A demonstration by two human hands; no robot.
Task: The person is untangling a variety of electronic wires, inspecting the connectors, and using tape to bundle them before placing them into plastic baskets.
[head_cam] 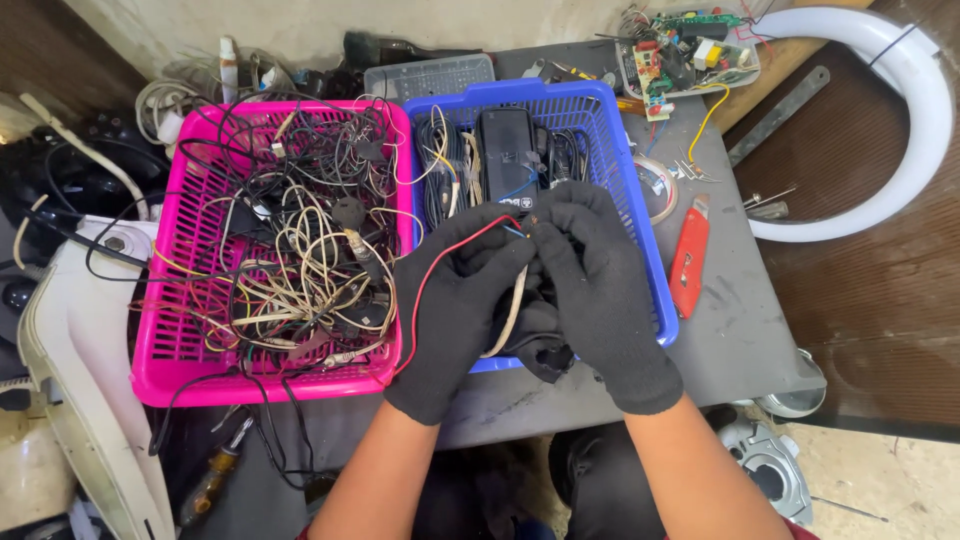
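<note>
Both my hands wear black knit gloves and meet over the front of a blue plastic basket. My left hand pinches a thin red wire that loops down across its glove. My right hand grips the wire's end, fingertips touching the left hand's. A cream cable and a black part hang between the palms. The blue basket holds a black box-shaped device and coiled cables.
A pink basket full of tangled wires sits left of the blue one. A red utility knife, tape roll and circuit boards lie on the grey table. A white curved ring stands right; a screwdriver lies lower left.
</note>
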